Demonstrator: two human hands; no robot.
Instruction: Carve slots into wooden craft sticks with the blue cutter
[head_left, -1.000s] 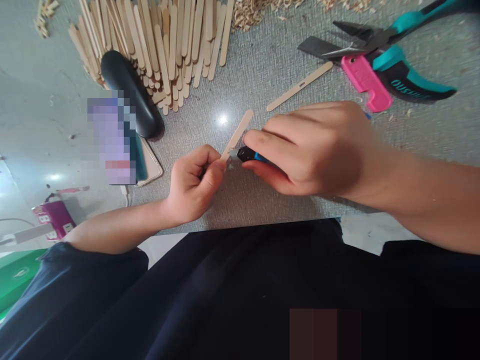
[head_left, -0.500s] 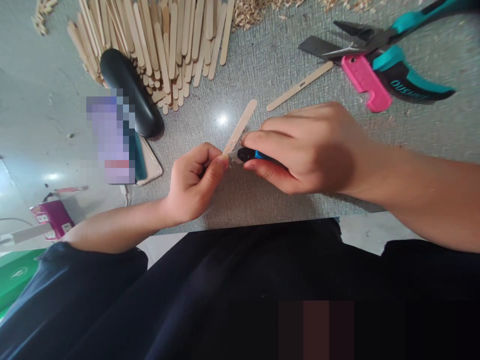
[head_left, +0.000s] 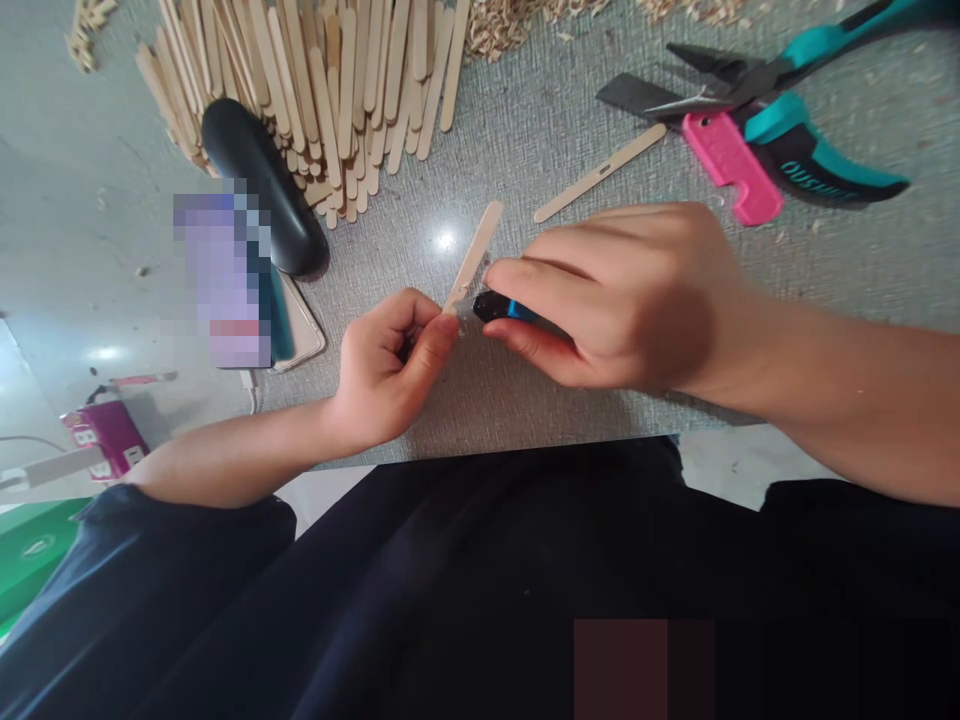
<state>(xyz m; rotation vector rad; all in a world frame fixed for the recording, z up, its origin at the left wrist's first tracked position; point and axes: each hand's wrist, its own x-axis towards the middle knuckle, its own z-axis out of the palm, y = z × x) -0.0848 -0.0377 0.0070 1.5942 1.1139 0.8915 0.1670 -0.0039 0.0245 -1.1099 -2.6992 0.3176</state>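
Observation:
My left hand (head_left: pixel 397 365) is closed, pinching the lower end of a wooden craft stick (head_left: pixel 478 248) between thumb and forefinger. The stick slants up and to the right, with a small curl of wood at its cut part. In my right hand (head_left: pixel 615 300), closed, is a utility knife (head_left: pixel 493 306) with a black and blue body; its blade is at the stick, just above my left thumb. Most of the knife's handle is hidden by my fingers. Beyond my right hand lies another craft stick (head_left: pixel 600 173) with a small slot in its middle.
A big pile of craft sticks (head_left: pixel 345 90) lies at the back left, with wood shavings (head_left: pixel 502 25) beside it. Teal and black pliers (head_left: pixel 832 160) and a pink plastic tool (head_left: pixel 735 165) are at the right. A black case (head_left: pixel 262 185) and a phone (head_left: pixel 225 290) lie at the left.
The held stick's upper end has tilted slightly to the left. A small curl of wood now stands out at the cut. Both hands stay almost in place.

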